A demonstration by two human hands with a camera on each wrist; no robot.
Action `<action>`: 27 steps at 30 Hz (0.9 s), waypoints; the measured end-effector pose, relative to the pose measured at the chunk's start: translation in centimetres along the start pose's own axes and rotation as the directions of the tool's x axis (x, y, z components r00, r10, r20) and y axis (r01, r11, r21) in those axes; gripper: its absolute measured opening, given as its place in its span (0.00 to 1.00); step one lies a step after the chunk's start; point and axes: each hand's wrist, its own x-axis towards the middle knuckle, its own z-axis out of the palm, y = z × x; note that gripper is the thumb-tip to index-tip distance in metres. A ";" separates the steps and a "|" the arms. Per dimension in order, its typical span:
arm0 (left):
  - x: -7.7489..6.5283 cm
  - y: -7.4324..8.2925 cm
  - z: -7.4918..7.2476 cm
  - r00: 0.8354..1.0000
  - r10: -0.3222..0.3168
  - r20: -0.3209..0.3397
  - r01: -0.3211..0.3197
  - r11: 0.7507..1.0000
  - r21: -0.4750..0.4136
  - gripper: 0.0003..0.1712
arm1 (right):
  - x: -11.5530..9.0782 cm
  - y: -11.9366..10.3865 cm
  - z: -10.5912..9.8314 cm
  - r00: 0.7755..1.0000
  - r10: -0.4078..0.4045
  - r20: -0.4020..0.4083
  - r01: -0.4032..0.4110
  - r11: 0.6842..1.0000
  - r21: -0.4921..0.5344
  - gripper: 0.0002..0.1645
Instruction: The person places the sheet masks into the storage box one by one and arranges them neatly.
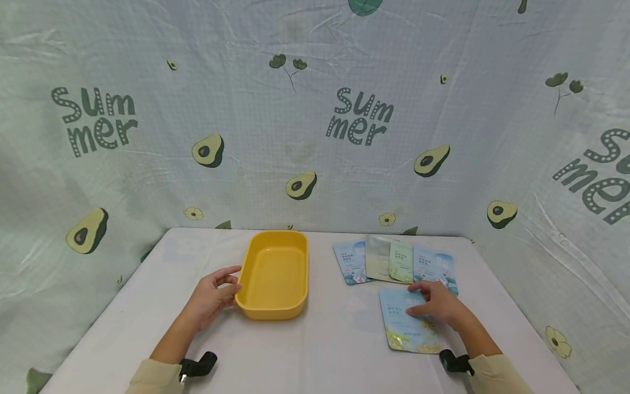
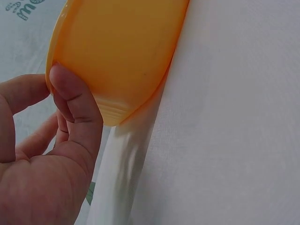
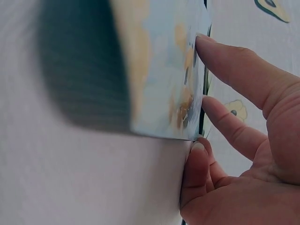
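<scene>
A yellow plastic tray [image 1: 273,273] sits on the white table, left of centre. My left hand [image 1: 211,298] pinches its left rim, the thumb inside the wall and fingers outside; the left wrist view shows this tray [image 2: 122,42] close up. At right, my right hand [image 1: 438,303] holds a light-blue face mask packet [image 1: 401,323] by its upper right part, thumb on the printed face. In the right wrist view, the fingertips are at the edge of the packet [image 3: 161,79], whose lower edge stands out over a dark shadow.
Behind the right hand several face mask packets lie in an overlapping row: a blue one [image 1: 350,261], a silver-beige one [image 1: 378,257], a green one [image 1: 401,261] and another blue one [image 1: 433,262]. A printed cloth [image 1: 315,137] hangs behind the white table [image 1: 334,355] and along its sides.
</scene>
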 end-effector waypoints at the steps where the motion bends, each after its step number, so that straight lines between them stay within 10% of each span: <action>1: 0.0 0.0 0.0 1.000 -0.001 0.001 0.001 1.000 -0.001 0.34 | 0.0 0.0 0.0 1.000 0.001 -0.002 -0.001 1.000 0.002 0.38; 27: 0.0 -0.2 0.1 1.000 -0.008 -0.012 0.008 1.000 -0.029 0.34 | 0.2 0.2 0.4 1.000 -0.011 -0.017 0.011 1.000 -0.019 0.39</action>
